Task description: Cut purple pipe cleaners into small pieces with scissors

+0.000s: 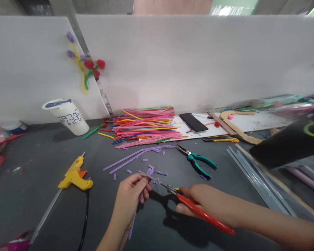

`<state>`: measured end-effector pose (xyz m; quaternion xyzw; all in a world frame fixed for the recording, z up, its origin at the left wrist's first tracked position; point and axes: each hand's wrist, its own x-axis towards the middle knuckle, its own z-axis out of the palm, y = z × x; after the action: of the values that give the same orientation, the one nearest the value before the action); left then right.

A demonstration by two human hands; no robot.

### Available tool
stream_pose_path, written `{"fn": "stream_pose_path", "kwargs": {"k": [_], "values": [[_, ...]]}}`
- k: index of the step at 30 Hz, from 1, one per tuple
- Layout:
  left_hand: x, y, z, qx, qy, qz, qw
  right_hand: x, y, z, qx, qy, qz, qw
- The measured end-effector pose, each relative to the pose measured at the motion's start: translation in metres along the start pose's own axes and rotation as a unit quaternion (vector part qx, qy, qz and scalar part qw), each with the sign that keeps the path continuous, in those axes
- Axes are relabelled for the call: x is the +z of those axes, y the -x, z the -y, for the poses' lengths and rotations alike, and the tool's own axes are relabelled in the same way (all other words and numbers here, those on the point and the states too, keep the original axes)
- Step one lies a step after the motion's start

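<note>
My left hand [135, 190] pinches a purple pipe cleaner [132, 225], whose long end hangs down below the fingers. Its upper end sticks out at the fingertips, where the thin metal blades of red-handled snips [204, 215] meet it. Those snips are gripped in my right hand [206, 200]; whether the blades are fully closed I cannot make out. Short cut purple pieces [161, 173] lie scattered on the dark table [104, 202] around the fingertips. Two long purple pipe cleaners [136, 155] lie just beyond.
A yellow glue gun [74, 174] lies left, near a white cup [69, 116]. Behind are a bundle of coloured pipe cleaners [146, 127] and a black phone [193, 122]. Teal-handled pliers [199, 162], clear glue sticks [259, 181] and a black bottle [285, 143] occupy the right.
</note>
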<state>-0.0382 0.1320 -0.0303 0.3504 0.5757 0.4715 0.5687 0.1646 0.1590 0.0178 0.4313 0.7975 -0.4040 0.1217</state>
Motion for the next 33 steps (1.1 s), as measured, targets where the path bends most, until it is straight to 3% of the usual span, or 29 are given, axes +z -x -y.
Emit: {"fn": "stream_pose_path", "kwargs": {"k": [15,27,33], "values": [[0.000,-0.001,-0.001,-0.016,-0.013,0.005,1.000,0.001,-0.004,0.001,0.017,0.014,-0.011,1.000],[0.000,-0.006,0.010,-0.058,0.011,0.017,0.998,0.013,-0.014,-0.012,0.008,-0.092,0.004,0.996],[-0.002,-0.009,0.012,-0.084,0.019,0.017,0.996,0.016,-0.020,-0.014,0.042,-0.122,0.008,0.992]]}}
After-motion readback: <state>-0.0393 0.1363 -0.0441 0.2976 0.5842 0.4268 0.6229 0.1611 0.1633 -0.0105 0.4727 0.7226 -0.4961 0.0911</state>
